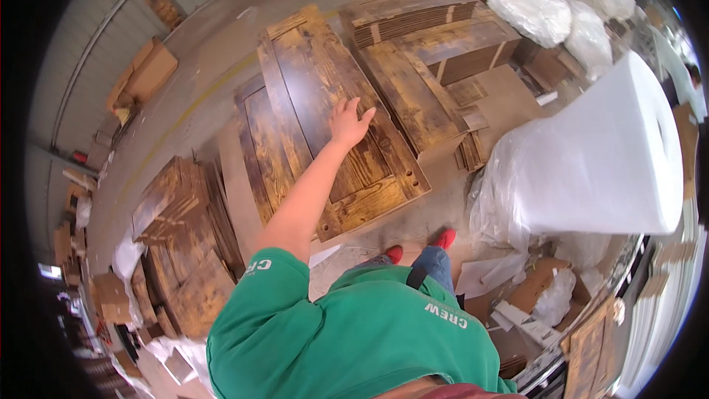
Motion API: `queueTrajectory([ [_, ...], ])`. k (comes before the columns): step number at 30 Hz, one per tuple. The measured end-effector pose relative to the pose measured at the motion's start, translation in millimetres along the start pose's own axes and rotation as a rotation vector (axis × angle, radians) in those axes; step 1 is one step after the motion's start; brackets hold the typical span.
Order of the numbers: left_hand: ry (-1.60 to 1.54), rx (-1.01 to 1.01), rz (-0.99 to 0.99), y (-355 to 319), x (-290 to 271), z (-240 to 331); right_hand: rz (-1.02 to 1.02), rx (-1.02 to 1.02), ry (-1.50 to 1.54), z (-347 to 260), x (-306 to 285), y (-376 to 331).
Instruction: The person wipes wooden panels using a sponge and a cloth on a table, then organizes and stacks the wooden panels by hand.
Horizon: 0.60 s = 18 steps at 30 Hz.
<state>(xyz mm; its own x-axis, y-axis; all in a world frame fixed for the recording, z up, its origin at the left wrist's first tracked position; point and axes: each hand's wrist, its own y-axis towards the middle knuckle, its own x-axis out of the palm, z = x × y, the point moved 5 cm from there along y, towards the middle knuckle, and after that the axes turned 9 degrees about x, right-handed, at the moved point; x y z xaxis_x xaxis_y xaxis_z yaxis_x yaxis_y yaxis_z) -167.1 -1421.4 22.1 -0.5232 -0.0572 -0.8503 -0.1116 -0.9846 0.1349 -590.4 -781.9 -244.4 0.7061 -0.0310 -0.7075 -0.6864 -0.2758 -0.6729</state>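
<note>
My left hand (349, 124) reaches forward, fingers spread and palm down, over a brown-stained wooden panel (362, 166). It seems to rest on the panel's surface and grips nothing. The panel has a raised frame, dark streaked grain and small holes near its near corners. A similar panel (260, 114) lies partly under it on the left. My right hand is out of the picture.
To the right stands a big roll of white foam wrap (591, 155). Stacked wooden panels (417, 96) lie beyond, more stained boards (181, 251) at the left. Cardboard scraps and plastic (546, 288) litter the floor near my red shoes (444, 239).
</note>
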Motion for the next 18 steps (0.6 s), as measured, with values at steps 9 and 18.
queueTrajectory([
  [9,0.237,-0.034,0.168,-7.0,20.3,5.0,-0.02,-0.507,-0.489,-280.6,-95.2,177.6],
  [18,0.244,-0.121,0.305,-5.0,14.9,31.7,-0.051,-0.942,-0.411,-533.3,-149.2,226.1],
])
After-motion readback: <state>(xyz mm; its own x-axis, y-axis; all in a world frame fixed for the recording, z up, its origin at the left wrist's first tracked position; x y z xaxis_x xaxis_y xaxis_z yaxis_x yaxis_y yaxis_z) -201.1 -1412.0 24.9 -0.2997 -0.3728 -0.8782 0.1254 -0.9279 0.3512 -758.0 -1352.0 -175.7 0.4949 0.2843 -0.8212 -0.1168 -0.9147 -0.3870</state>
